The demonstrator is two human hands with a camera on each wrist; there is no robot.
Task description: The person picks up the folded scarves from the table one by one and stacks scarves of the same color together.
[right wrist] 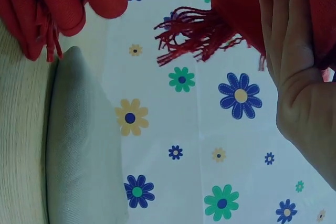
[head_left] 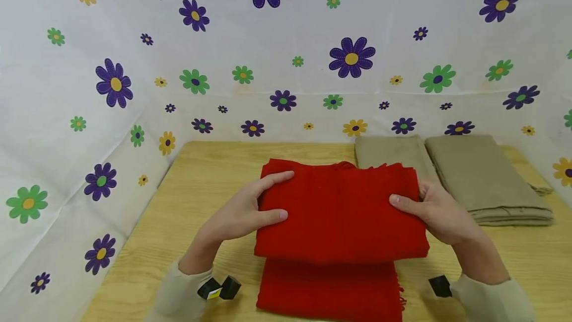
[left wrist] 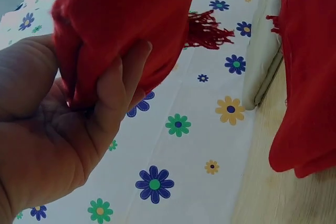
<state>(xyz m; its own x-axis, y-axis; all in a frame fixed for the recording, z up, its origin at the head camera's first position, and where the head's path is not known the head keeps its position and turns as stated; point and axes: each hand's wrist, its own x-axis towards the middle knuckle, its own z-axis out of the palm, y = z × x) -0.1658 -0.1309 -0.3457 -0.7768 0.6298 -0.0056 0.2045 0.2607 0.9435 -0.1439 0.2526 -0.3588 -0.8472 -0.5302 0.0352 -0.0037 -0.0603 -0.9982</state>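
Note:
A folded red scarf (head_left: 339,212) with fringed ends is held up over the table between both hands. My left hand (head_left: 250,212) grips its left side, thumb on the near face; in the left wrist view the fingers (left wrist: 113,85) curl round the folded edge. Its right side is gripped by my right hand (head_left: 442,212), with the thumb on the near face and the fingers behind. Tassels (right wrist: 197,32) hang from the scarf in the right wrist view. Below it, more folded red fabric (head_left: 328,292) with fringe along its right side lies on the table, partly hidden by the held scarf.
Two folded beige cloths (head_left: 487,178) (head_left: 393,150) lie side by side at the back right of the wooden table (head_left: 201,178). A white flower-print sheet (head_left: 286,29) hangs behind and along the left side.

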